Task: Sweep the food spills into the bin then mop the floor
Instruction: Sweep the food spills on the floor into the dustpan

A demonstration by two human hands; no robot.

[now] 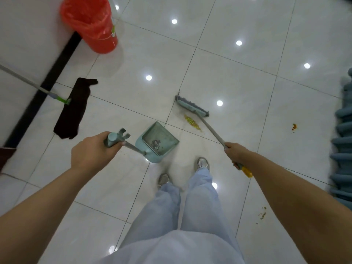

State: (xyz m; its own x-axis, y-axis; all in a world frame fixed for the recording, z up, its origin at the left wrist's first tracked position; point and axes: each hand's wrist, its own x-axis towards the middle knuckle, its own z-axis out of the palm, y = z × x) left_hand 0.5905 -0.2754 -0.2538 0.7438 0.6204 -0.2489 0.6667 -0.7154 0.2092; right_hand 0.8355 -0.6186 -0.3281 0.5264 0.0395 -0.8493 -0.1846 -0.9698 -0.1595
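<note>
Spill (192, 122) lies on the floor between broom head (192, 108), just far-right of it, and dustpan (158, 141), near-left; right grip (236, 155) grasps the broom shaft, left grip (91, 149) the dustpan handle.

Indoor room with a hard floor (238, 77) of big glossy white tiles, ceiling spotlights mirrored in it. At eleven o'clock a white wall (28, 44) with a black skirting board (57, 63). At three o'clock, blue-grey pleated fabric (342, 140), curtain or upholstery, can't tell. Home or commercial premises is unclear.
</note>
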